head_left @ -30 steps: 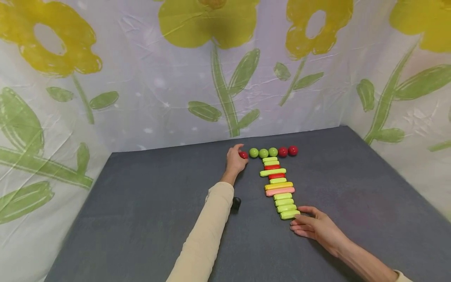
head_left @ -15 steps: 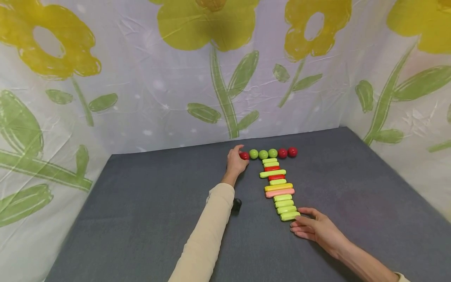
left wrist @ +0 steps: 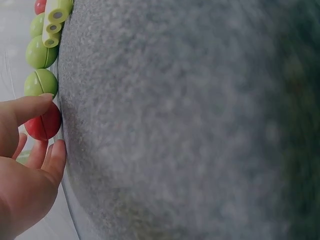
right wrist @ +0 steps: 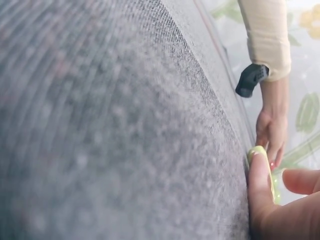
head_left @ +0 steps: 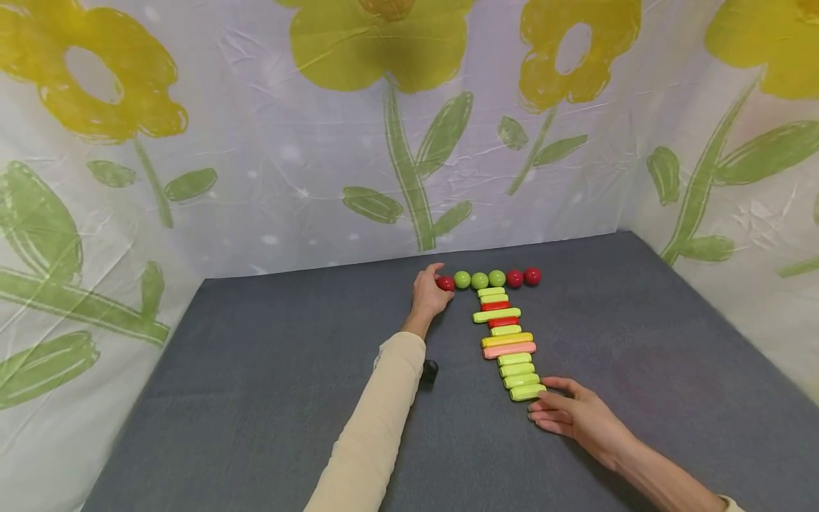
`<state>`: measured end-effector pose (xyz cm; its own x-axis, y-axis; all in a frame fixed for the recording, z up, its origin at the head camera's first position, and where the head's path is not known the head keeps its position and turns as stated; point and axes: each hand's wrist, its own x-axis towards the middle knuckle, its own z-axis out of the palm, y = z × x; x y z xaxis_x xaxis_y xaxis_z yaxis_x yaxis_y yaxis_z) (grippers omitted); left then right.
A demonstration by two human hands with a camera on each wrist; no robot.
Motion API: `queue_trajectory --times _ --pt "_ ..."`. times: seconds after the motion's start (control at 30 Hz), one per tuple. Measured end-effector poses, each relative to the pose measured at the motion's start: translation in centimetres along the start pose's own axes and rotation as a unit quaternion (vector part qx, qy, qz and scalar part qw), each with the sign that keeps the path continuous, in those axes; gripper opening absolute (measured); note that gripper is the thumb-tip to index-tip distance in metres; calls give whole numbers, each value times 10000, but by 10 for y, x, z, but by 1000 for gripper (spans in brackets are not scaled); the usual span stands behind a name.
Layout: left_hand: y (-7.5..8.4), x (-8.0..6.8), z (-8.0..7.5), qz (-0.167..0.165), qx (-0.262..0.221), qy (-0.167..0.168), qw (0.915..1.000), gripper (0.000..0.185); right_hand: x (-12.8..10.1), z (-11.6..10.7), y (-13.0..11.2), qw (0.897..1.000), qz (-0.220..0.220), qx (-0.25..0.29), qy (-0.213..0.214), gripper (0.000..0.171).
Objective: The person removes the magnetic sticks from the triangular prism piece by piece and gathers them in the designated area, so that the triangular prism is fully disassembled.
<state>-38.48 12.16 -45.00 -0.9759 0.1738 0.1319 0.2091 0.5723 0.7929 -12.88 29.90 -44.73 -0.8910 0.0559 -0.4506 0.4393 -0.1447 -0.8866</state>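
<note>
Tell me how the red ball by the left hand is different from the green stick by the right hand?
The red ball is round and red; the green stick is long and light green. The ball sits at the left end of the far row of balls; the stick ends the column nearest the person. The left hand touches the ball with curled fingers; the right hand touches the stick with straight ones. Both are glossy and lie on the grey table.

Glossy smooth plastic balls (head_left: 479, 280) and bars (head_left: 509, 340) on a matt, rough grey felt tabletop (head_left: 269, 398)
</note>
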Motion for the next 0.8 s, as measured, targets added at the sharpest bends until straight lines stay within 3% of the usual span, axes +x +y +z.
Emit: queue_trajectory --times 0.27,0.37,0.47,0.57,0.7,0.8 --pt "-3 -1 -6 -15 -260 -459 9986 67 0 -11 -7 9999 74 156 5 72" --pt "-7 0 -12 101 -440 -484 9978 63 1 -22 -16 9987 78 504 58 77" --pt "-12 5 -23 265 -405 -391 9981 60 5 -38 -27 9948 -263 971 -171 72" --pt "-16 10 -38 367 -16 -323 9988 61 13 -59 -40 9849 -1004 1161 -807 62" --pt "-21 13 -66 408 936 -355 9941 63 27 -83 -61 9676 -2164 -71 -1301 58" --pt "-24 14 -88 600 1778 -318 9817 60 37 -97 -79 9480 -2664 -1427 -995 61"
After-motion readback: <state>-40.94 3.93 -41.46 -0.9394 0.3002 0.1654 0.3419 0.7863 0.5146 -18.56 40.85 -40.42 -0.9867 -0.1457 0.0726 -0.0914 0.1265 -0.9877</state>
